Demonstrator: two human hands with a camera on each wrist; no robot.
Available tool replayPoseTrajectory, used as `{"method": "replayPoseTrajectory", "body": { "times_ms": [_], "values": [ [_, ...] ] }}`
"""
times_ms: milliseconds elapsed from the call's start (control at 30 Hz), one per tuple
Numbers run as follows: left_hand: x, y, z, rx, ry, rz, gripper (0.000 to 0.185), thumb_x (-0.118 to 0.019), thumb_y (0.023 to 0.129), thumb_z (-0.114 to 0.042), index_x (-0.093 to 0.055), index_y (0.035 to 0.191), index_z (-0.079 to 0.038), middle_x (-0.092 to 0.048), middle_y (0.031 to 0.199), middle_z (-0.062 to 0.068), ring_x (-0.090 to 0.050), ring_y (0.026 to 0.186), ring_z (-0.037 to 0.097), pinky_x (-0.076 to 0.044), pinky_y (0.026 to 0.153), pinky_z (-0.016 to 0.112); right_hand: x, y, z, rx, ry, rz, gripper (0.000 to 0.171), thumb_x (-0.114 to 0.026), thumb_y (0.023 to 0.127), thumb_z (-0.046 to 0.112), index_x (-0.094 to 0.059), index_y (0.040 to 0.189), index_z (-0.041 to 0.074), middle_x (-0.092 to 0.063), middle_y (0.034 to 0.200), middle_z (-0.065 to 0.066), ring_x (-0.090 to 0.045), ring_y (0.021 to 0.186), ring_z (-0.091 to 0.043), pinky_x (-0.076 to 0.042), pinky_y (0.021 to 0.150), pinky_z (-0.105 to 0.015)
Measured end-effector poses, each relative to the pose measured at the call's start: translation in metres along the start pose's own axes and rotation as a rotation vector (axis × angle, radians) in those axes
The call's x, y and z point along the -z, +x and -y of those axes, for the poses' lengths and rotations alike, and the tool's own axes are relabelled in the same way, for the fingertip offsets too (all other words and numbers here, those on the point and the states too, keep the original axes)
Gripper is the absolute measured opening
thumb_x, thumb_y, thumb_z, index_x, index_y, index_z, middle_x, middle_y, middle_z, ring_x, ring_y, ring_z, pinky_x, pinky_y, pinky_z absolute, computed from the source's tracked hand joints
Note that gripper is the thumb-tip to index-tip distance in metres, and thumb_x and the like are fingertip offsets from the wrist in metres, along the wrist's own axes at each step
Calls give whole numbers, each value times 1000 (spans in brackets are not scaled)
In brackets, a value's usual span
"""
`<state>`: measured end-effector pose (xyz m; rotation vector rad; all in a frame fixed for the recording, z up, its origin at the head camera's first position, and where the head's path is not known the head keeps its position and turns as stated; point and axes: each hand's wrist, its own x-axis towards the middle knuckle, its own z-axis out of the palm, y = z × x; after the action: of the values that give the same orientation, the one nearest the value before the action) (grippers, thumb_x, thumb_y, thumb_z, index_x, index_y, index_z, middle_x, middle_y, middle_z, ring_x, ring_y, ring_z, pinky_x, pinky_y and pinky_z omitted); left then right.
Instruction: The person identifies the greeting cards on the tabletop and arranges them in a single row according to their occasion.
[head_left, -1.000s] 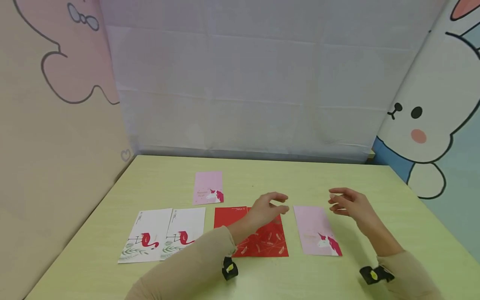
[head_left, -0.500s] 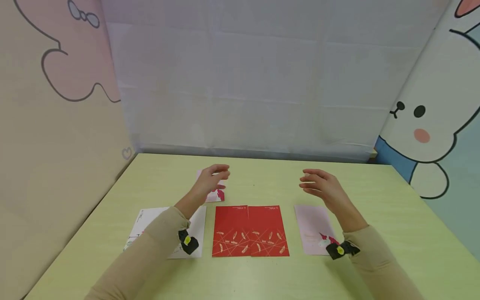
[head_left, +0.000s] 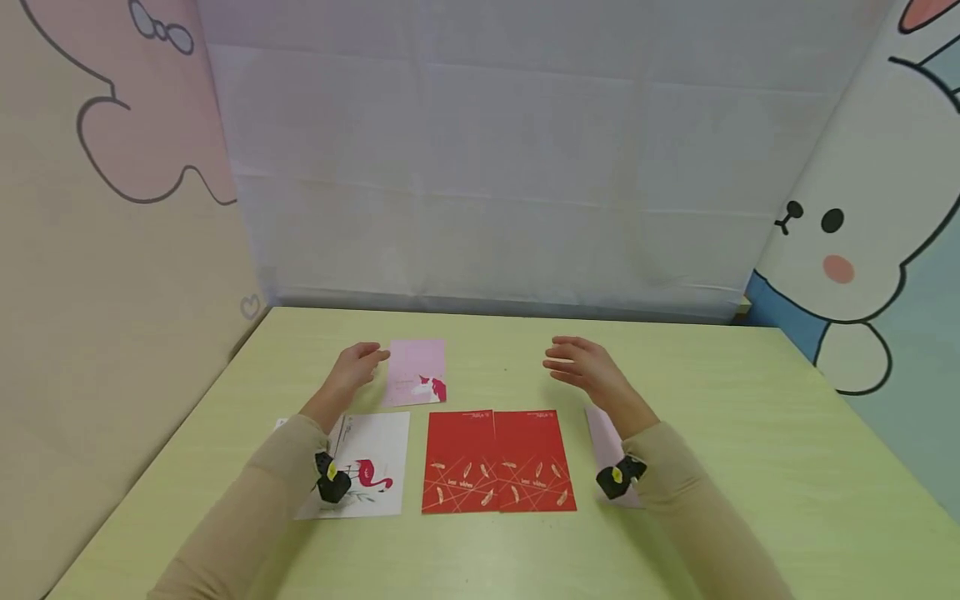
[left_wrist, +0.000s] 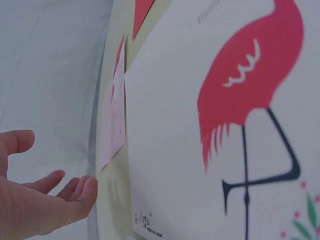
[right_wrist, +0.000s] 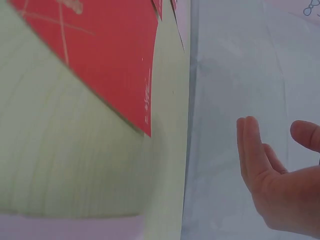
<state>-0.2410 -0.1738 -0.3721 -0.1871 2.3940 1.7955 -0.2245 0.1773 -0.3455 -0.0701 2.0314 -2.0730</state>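
Nearest row on the bench (head_left: pixel 750 433): two white flamingo cards (head_left: pixel 367 475) lie at the left, partly covered by the left sleeve. The pair of red cards (head_left: pixel 497 460) lies flat at the centre, side by side with edges touching. A pink card (head_left: pixel 603 433) lies at the right of the row, mostly hidden under the right forearm. All of these rest flat and neither hand contacts them.

Beyond the row, the second pink unicorn card (head_left: pixel 417 372) lies flat and alone, just behind the gap between the flamingo cards and the red pair.

The left hand (head_left: pixel 351 372) hovers just beside the left edge of that far pink card. Its fingers are loosely extended and hold nothing; the left wrist view confirms relaxed fingers (left_wrist: pixel 75 187) short of the card edge (left_wrist: pixel 114 125). Contact with the card is not visible.

The right hand (head_left: pixel 588 367) hovers above bare bench, behind the right end of the red pair and well apart from the far pink card. Its fingers are straight and empty.

Assessment: like cards appear grouped in pairs, white and red complete. The pink pair appears incomplete: one card in the row, one still behind it, not yet picked up.
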Motion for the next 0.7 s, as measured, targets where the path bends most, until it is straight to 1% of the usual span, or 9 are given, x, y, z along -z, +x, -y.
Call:
{"method": "replayPoseTrajectory", "body": {
  "times_ms": [133, 233, 300, 367, 500, 700],
  "values": [
    [4, 1, 4, 56, 32, 2, 57, -42, 93, -20, -18, 134, 11, -24, 135, 28, -27, 122, 37, -29, 97, 42, -17, 11, -3, -37, 32, 12, 46, -41, 93, 11, -26, 133, -6, -34, 130, -28, -40, 115, -36, -37, 90, -38],
    [6, 0, 4, 107, 66, 0, 61, -43, 92, -24, -15, 136, 9, -23, 137, 26, -28, 122, 36, -31, 96, 41, -29, 21, -6, -90, 57, 11, 48, -41, 93, 13, -24, 135, -4, -33, 131, -26, -38, 116, -36, -36, 92, -41],
    [6, -1, 4, 132, 88, -6, 62, -43, 92, -25, -15, 136, 8, -25, 136, 26, -30, 121, 35, -33, 95, 40, -38, 28, -8, -125, 54, 20, 50, -42, 93, 16, -23, 135, -2, -33, 132, -24, -38, 117, -35, -35, 92, -41],
    [7, -2, 3, 145, 111, -9, 63, -43, 92, -27, -15, 136, 7, -27, 136, 26, -33, 120, 35, -34, 93, 39, -46, 34, -10, -158, 54, 33, 50, -44, 93, 18, -24, 135, 0, -33, 133, -22, -39, 117, -33, -35, 92, -42],
    [6, -3, 3, 159, 138, -7, 63, -44, 92, -28, -15, 136, 7, -29, 134, 27, -38, 117, 34, -37, 91, 39, -62, 43, -16, -193, 40, 62, 52, -46, 91, 22, -25, 135, 3, -33, 133, -21, -42, 114, -33, -37, 90, -43],
    [4, -4, 2, 150, 115, 10, 62, -42, 93, -25, -13, 136, 9, -27, 134, 27, -40, 115, 34, -40, 88, 37, -88, 49, -22, -241, 43, 52, 56, -49, 89, 28, -26, 135, 5, -38, 130, -21, -48, 108, -33, -42, 85, -43]
  ]
}}
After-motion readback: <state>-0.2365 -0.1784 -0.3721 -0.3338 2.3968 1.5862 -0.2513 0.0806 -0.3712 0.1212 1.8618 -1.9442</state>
